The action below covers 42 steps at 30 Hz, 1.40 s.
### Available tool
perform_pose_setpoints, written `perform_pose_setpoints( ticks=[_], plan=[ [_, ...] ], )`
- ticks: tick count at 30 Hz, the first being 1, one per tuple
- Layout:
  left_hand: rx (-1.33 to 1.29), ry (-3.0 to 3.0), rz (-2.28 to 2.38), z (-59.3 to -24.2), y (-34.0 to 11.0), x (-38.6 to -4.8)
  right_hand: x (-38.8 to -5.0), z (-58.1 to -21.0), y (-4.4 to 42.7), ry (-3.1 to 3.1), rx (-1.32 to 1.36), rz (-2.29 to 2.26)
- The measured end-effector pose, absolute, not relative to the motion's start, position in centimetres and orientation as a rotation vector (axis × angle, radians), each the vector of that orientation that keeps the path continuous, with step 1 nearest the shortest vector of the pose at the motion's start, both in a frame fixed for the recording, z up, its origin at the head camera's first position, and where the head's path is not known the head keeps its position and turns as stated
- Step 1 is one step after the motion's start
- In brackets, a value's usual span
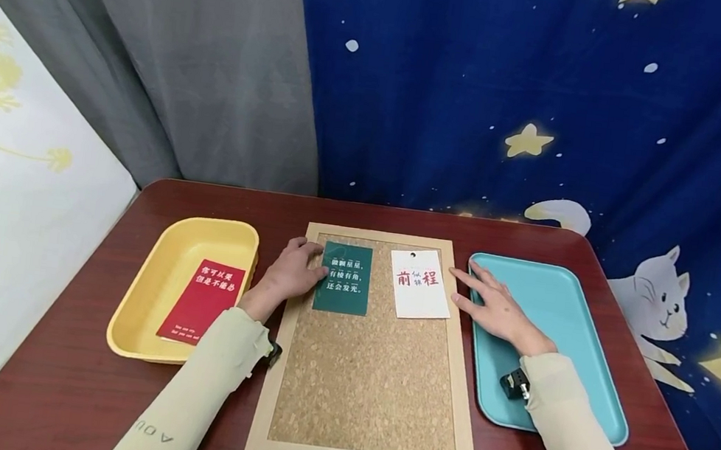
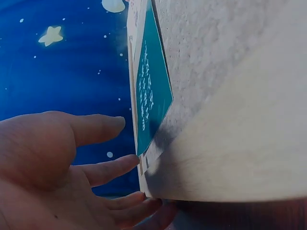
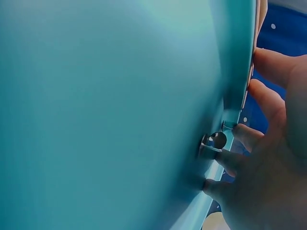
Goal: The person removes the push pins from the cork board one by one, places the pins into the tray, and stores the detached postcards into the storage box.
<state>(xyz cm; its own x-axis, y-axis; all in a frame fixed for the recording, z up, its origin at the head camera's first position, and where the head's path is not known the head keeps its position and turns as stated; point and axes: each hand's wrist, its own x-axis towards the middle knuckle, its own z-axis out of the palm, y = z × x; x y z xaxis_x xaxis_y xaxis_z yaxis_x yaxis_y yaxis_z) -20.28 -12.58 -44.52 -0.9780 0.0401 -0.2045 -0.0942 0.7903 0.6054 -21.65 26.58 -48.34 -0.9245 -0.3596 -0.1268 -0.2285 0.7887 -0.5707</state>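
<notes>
Tabletop [image 1: 42,382]: dark red; starry curtain [image 1: 426,114] behind.
Yellow tray [image 1: 199,236]: left of corkboard [image 1: 368,389]; red card [image 1: 203,303] inside, apparently remaining.
Left hand [image 1: 284,276]: corkboard's left edge, fingers loosely spread.
Green card [image 1: 344,278], white card [image 1: 419,295]: on corkboard, seemingly done.
Right hand [image 1: 499,309]: corkboard's right edge, fingers wide.
Blue tray [image 1: 576,353]: right of corkboard.

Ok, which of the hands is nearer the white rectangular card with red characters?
Right. The right hand is just right of the white card; the left hand is farther off, beyond the dark green rectangular card, at its left edge.
</notes>
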Motion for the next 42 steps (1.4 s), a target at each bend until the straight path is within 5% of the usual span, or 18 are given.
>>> perform_pose_setpoints(
  ticks=[42],
  plan=[
    [-0.101,2.835,0.797,-45.2,-11.9,-21.6,-21.6,-48.4,26.6,2.752,-0.447,-0.856]
  ],
)
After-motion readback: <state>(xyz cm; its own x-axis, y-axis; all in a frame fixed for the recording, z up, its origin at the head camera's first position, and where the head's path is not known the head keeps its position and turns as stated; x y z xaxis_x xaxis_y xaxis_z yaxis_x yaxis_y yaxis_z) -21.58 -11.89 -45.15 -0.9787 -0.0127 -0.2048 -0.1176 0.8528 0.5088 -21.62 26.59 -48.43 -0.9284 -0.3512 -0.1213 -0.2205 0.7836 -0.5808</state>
